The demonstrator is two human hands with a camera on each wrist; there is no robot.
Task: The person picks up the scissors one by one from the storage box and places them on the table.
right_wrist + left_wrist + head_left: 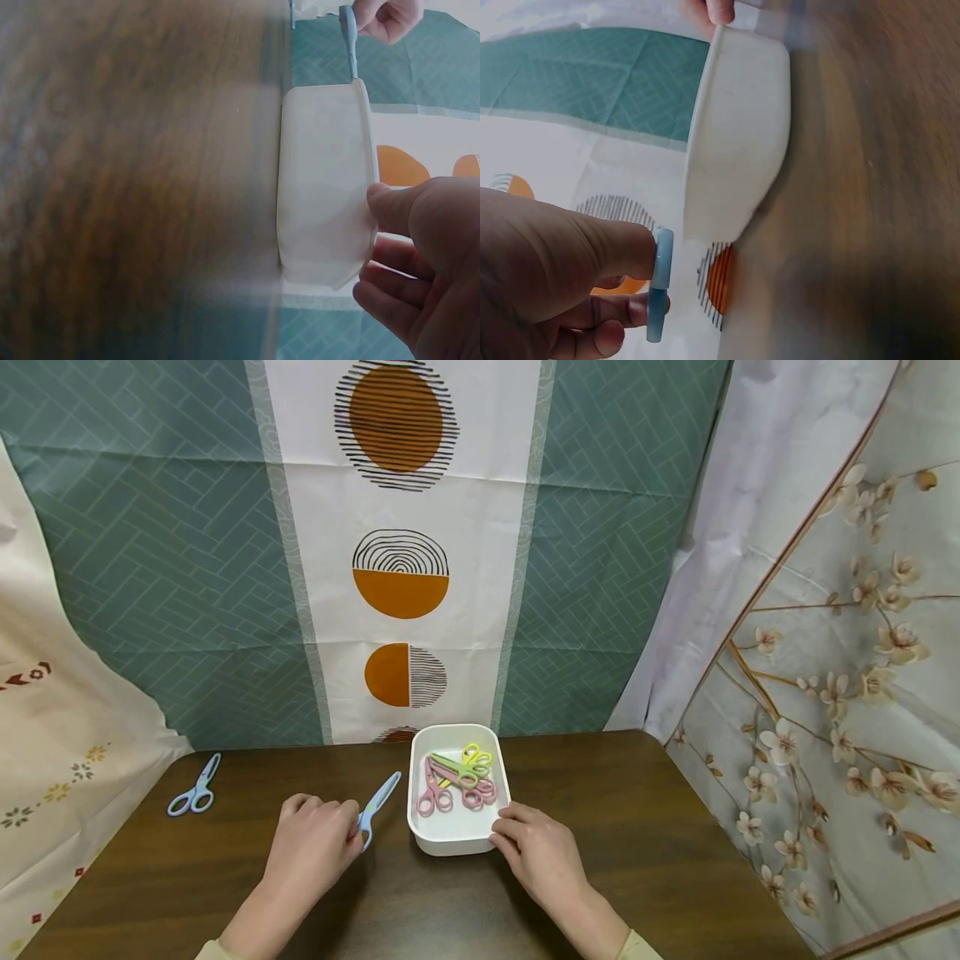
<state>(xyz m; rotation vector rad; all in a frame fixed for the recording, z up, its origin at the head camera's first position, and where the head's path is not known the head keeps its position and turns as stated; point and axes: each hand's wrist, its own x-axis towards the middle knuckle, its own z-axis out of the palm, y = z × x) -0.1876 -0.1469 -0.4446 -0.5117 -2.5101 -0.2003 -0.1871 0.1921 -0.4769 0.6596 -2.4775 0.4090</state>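
Observation:
My left hand (pixel 318 837) pinches the handle of light-blue scissors (pixel 380 797) between thumb and fingers. In the head view their blades point up and to the right, left of the white plastic box (pixel 459 846). The left wrist view catches these scissors (pixel 660 285) edge-on at the fingertips. At the box's front right corner, my right hand (pixel 542 852) grips the rim, with the thumb on the near side and fingers along the right side. Inside lie several small scissors: pink scissors (pixel 433 795), green scissors (pixel 465 768) and yellow scissors (pixel 477 755), partly overlapping.
Another pair of light-blue scissors (pixel 194 793) lies at the far left of the dark wooden table (pixel 600 793). Behind the table's back edge hangs a green and white curtain (pixel 600 610). Flowered fabric (pixel 840 710) hangs along the right side, and cream cloth (pixel 67 727) along the left.

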